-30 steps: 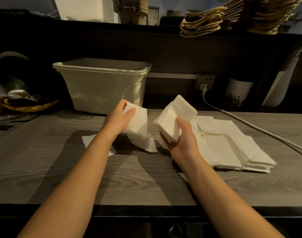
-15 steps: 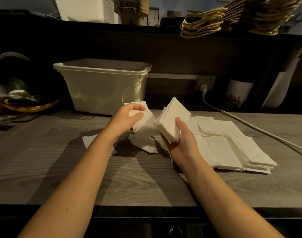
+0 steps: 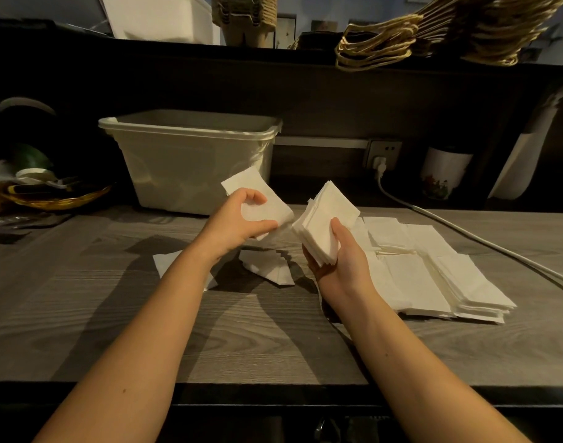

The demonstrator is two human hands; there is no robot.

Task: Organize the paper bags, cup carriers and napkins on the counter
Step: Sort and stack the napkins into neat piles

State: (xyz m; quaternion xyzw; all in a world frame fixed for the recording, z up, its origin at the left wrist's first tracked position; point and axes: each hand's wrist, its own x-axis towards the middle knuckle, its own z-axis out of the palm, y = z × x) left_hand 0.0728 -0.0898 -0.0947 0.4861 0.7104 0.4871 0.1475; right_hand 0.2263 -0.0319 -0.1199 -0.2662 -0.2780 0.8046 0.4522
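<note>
Left hand (image 3: 241,220) pinches a few white folded paper napkins (image 3: 261,204), just left of the thicker white napkin stack (image 3: 326,223) gripped by right hand (image 3: 340,260).

- No legible text, label, brand, number or sign anywhere in view.
- white cup (image 3: 445,169) at the back wall: coloured print low on its side, too small and dim to tell whether it includes lettering.
</note>
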